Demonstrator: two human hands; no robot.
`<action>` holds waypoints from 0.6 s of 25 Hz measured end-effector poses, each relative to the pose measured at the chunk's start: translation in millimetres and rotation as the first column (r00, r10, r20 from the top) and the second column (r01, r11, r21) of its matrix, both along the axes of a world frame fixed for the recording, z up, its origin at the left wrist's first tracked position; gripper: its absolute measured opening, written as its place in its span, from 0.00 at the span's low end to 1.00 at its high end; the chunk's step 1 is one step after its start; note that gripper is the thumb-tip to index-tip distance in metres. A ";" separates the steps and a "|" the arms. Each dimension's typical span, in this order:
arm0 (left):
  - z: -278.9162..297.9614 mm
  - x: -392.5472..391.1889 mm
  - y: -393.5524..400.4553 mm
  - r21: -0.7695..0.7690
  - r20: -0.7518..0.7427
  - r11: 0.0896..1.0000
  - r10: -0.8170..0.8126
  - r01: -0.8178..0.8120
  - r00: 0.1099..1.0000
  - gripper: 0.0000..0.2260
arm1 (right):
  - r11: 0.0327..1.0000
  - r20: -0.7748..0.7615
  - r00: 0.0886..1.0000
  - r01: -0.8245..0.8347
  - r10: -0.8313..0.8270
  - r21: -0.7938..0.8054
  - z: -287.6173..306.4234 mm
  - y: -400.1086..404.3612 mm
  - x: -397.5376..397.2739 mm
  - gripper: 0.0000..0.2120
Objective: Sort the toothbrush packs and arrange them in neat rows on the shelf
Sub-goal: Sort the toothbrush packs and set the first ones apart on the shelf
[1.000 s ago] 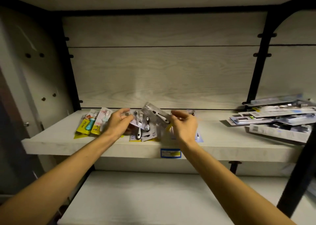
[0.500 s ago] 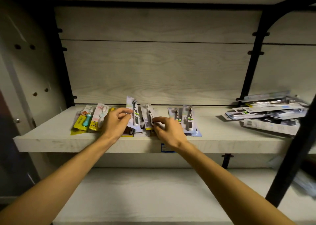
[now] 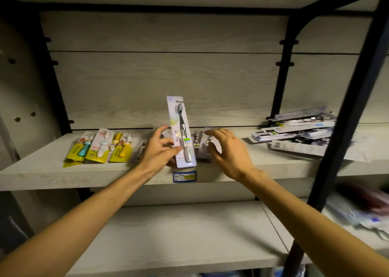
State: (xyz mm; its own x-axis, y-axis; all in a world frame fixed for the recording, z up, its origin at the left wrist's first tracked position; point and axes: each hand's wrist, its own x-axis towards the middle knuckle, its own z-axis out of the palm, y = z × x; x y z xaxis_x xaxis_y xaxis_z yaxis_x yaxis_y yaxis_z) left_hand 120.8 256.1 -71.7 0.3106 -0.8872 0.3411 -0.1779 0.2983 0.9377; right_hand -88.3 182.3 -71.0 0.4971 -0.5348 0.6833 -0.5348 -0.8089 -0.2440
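- Since half a second earlier, lifted upright in left hand [image 3: 161,150]: grey toothbrush pack [image 3: 181,132]
- Right hand [image 3: 226,148] spread, holding nothing, over grey packs [image 3: 201,144] on shelf [image 3: 42,172]
- Already rowed: yellow packs [image 3: 99,148]
- Unsorted: heap [image 3: 299,133] at right

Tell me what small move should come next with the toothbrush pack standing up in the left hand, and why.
Probably lay the upright pack flat onto the grey packs lying just right of it. The left hand pinches it near its lower end, the right hand hovers open over that group, and the printing looks similar.
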 end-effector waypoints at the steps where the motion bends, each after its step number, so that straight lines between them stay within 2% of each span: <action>1: 1.4 -14.5 -2.4 0.013 0.010 1.000 -0.024 0.024 1.000 0.31 | 1.000 0.006 1.000 0.007 -0.007 0.002 0.3 0.5 -18.0 0.16; 3: 4.3 -47.5 -7.1 0.028 0.050 0.997 -0.067 0.065 0.997 0.28 | 0.999 0.025 0.999 0.022 -0.023 0.036 -1.7 -0.6 -57.9 0.16; 5: 3.8 -79.4 -8.8 0.032 0.083 0.994 -0.109 0.106 0.991 0.24 | 0.989 0.103 0.994 0.005 -0.020 0.151 -4.6 -0.1 -91.2 0.17; 8: -3.2 -136.6 -10.6 0.022 0.097 0.983 -0.181 0.180 0.979 0.19 | 0.900 0.295 0.955 -0.162 0.039 0.405 -6.7 5.9 -135.1 0.23; 9: -7.0 -154.4 -10.1 0.023 0.109 0.979 -0.206 0.204 0.972 0.17 | 0.870 0.347 0.935 -0.227 0.068 0.439 -8.3 8.3 -147.7 0.24; 12: -16.2 -199.6 -11.4 0.029 0.169 0.968 -0.252 0.250 0.953 0.13 | 0.869 0.419 0.898 -0.308 0.133 0.386 -15.9 15.0 -188.9 0.21; 15: -21.9 -244.2 -21.4 0.010 0.222 0.961 -0.272 0.277 0.936 0.09 | 0.886 0.491 0.865 -0.304 0.103 0.349 -28.6 20.6 -246.6 0.16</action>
State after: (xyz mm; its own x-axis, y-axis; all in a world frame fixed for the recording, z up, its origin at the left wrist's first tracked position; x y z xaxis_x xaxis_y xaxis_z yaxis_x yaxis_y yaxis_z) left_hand -123.4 234.7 -93.6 -0.0289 -0.9192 0.3928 -0.2865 0.3841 0.8777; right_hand -334.9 203.0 -99.6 0.3193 -0.7314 0.6026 -0.1194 -0.6618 -0.7401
